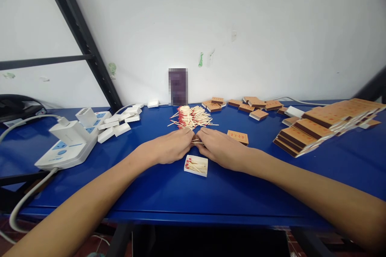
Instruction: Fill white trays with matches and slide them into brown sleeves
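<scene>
My left hand [173,146] and my right hand [221,148] meet over the middle of the blue table, fingers closed. A few matches [197,142] show between them, gripped from both sides; the fingertips are largely hidden. Just in front of the hands lies a white matchbox tray [196,174] with several red-tipped matches in it. Right behind the fingers is a loose heap of matches [194,117], most red heads pointing left. An orange matchbox cover [237,136] lies flat just beyond my right hand.
Stacked matchbox covers [304,134] fill the right side, with more scattered covers [258,115] at the back. White trays [122,128] lie at the left beside a power strip [64,160] with plugged chargers and cables. A pixelated dark rectangle [178,87] stands against the wall.
</scene>
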`<state>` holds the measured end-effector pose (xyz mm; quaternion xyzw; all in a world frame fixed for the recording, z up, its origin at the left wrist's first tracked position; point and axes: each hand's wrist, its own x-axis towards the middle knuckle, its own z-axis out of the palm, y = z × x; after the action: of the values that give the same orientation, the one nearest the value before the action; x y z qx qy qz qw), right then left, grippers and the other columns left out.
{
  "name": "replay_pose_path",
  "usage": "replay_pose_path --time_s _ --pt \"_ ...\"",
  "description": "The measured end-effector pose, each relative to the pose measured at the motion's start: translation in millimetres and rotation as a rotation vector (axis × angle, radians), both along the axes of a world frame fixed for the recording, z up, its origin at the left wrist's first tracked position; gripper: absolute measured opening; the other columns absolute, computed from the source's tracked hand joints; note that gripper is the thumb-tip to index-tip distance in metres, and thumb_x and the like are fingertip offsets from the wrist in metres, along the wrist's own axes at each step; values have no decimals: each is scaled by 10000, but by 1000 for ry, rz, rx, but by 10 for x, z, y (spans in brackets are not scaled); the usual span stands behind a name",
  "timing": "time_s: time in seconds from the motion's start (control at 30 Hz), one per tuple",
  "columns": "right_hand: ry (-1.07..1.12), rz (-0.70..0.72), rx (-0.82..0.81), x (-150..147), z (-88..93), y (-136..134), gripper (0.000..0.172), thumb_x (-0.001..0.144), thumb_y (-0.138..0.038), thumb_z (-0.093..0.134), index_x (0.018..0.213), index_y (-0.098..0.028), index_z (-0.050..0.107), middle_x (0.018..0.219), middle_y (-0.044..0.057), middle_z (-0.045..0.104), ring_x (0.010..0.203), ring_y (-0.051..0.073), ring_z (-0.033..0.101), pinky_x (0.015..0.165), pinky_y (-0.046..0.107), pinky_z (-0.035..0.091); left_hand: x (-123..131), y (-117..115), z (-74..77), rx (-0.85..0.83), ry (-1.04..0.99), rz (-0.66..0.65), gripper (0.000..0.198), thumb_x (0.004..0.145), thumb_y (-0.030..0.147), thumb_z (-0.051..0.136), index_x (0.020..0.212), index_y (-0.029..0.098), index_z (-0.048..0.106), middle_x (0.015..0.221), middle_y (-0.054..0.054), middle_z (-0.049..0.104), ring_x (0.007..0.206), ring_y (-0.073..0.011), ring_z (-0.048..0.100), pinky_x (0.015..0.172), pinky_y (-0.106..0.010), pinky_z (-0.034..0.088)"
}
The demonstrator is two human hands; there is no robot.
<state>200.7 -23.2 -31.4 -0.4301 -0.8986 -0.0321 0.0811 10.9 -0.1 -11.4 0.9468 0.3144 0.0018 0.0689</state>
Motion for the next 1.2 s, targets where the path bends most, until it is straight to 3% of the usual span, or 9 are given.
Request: replay_pose_path --time_s 0.2,0.4,0.73,0.93,1.2 --pt "212 8 -124 95 212 -170 138 898 -229 525 766 -191 505 781 17 585 670 138 497 592 262 351 -26 -209 226 -49 -72 -51 185 990 253 345 940 154 493 944 -73 557 821 -180 519 796 -331 439" --pt "289 35 -488 165 330 -377 241 900 -351 507 725 -197 572 650 -19 588 555 106 477 500 229 352 -40 -393 317 -206 -62 -73 97 948 217 492 917 168 570 894 -19 596 784 -136 547 702 -261 419" --pt "382 7 -440 158 340 -345 138 837 -303 600 812 -208 697 682 -7 685 612 125 607 552 224 433 -98 -294 332 -250 -183 -61 120 877 265 620 921 170 677 825 -5 682 708 -113 602 646 -230 447" --pt "445 30 -568 184 390 -350 105 790 -267 642 845 -204 705 737 16 728 659 161 671 559 238 492 -113 -251 302 -298 -200 -71 117 868 203 614 920 169 713 811 -9 702 694 -111 618 637 -224 463" --pt "423 45 -484 134 372 -359 83 784 -189 621 766 -200 701 697 -2 726 625 139 665 545 218 465 -92 -241 299 -191 -200 -107 100 850 208 650 889 197 742 876 -11 616 746 -113 567 703 -246 450"
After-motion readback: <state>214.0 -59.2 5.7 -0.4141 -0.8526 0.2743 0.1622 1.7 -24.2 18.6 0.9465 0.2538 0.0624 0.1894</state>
